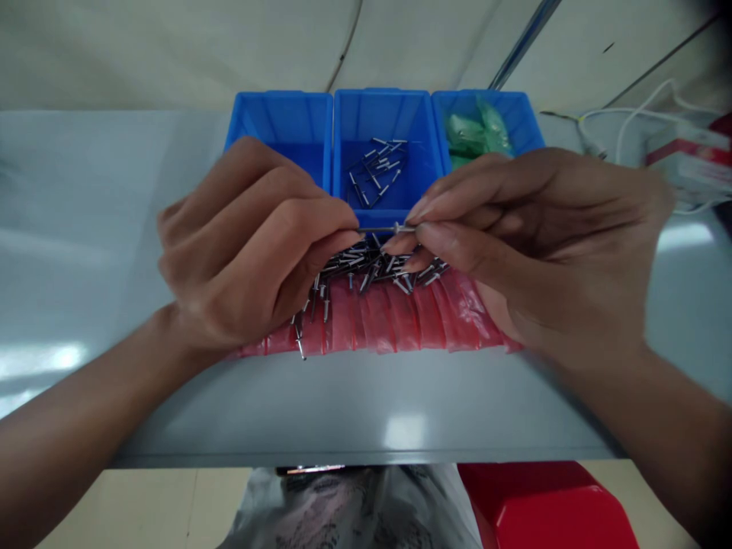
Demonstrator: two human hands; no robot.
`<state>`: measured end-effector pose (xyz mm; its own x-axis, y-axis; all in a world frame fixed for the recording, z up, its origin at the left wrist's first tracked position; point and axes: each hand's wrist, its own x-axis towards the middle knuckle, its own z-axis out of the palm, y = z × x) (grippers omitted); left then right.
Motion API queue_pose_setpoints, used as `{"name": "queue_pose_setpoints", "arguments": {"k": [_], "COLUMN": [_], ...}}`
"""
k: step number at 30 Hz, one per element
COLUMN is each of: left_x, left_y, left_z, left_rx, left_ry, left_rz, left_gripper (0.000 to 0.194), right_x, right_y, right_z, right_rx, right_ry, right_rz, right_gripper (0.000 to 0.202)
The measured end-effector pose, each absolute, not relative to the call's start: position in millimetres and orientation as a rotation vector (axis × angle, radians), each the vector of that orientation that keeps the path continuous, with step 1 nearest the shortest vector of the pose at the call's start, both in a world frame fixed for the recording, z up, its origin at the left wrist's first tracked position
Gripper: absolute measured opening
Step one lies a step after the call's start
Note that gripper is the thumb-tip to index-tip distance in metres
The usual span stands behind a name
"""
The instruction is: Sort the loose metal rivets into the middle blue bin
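Between my two hands a blind rivet (396,229) is held level above the table. My left hand (257,244) pinches the thin mandrel end with thumb and forefinger. At the other end, my right hand (531,236) has its thumb and fingertips closed on the thicker, silvery body. Below them, a pile of loose rivets (371,267) lies on a red plastic sheet (394,324) with ridged folds. Several more rivets sit in the middle blue bin (382,107), just behind my hands.
A left blue bin (280,114) and a right blue bin (518,114) flank the middle one; green plastic packets (474,133) lie in the right bin. White cables (623,122) and a red-and-white box (686,156) are at the far right. A red stool (549,503) shows below the table edge (371,457).
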<state>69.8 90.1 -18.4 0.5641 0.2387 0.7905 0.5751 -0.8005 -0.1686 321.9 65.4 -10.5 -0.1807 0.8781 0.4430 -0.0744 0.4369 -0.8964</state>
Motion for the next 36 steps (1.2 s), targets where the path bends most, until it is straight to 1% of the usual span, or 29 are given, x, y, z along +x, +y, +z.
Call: {"name": "queue_pose_setpoints", "arguments": {"k": [4, 5, 8, 9, 12, 14, 16, 18, 20, 22, 23, 25, 26, 31, 36], "left_x": [66.2, 65.7, 65.7, 65.9, 66.3, 66.1, 66.0, 66.1, 66.2, 65.9, 65.6, 64.7, 64.3, 63.4, 63.5], "left_y": [91.0, 91.0, 90.0, 89.3, 86.9, 85.6, 84.9, 85.2, 86.3, 87.5, 87.9, 88.2, 88.2, 88.6, 90.3], "left_z": [-21.5, -22.1, -23.4, -23.8, -24.7, -25.0, -24.7, -24.0, -23.4, -22.8, -22.5, -22.2, -22.3, -24.9, -26.2], "left_rx": [-2.466, -2.469, -2.482, -2.493, -2.489, -2.463, -2.457, -2.465, -2.467, -2.464, -2.471, -2.482, -2.484, -2.473, -2.466], "left_ry": [-0.592, -0.591, -0.606, -0.606, -0.640, -0.707, -0.744, -0.724, -0.682, -0.665, -0.666, -0.660, -0.651, -0.640, -0.614], "left_rz": [-1.068, -1.056, -1.033, -1.037, -1.101, -1.121, -1.097, -1.077, -1.079, -1.080, -1.072, -1.059, -1.057, -1.061, -1.077], "left_gripper": [0.024, 0.024, 0.006, 0.007, 0.020, 0.021, 0.017, 0.014, 0.012, 0.011, 0.011, 0.009, 0.008, 0.005, 0.007], "right_x": [322.8, 323.0, 322.9, 322.9, 324.3, 327.2, 331.2, 335.3, 338.5, 340.1, 340.2, 339.5, 338.8, 334.8, 336.3], "right_y": [64.6, 64.4, 64.6, 65.2, 69.1, 72.0, 73.6, 74.3, 75.0, 76.5, 77.3, 78.4, 78.4, 75.7, 73.5], "right_z": [-9.9, -9.6, -9.2, -9.3, -10.0, -9.9, -9.3, -9.1, -10.1, -12.4, -14.0, -17.5, -19.4, -26.3, -24.3], "right_rx": [-0.754, -0.761, -0.793, -0.791, -0.775, -0.781, -0.801, -0.837, -0.795, -0.646, -0.565, -0.495, -0.500, -0.569, -0.534], "right_ry": [-1.490, -1.499, -1.536, -1.532, -1.468, -1.441, -1.490, -1.728, -2.064, -2.372, -2.473, -2.574, -2.593, -2.563, -2.587], "right_rz": [0.990, 0.989, 0.996, 0.986, 0.896, 0.844, 0.799, 0.577, 0.210, -0.176, -0.307, -0.457, -0.489, -0.432, -0.408], "right_gripper": [0.028, 0.027, 0.028, 0.028, 0.030, 0.032, 0.032, 0.028, 0.018, 0.013, 0.011, 0.013, 0.014, 0.014, 0.017]}}
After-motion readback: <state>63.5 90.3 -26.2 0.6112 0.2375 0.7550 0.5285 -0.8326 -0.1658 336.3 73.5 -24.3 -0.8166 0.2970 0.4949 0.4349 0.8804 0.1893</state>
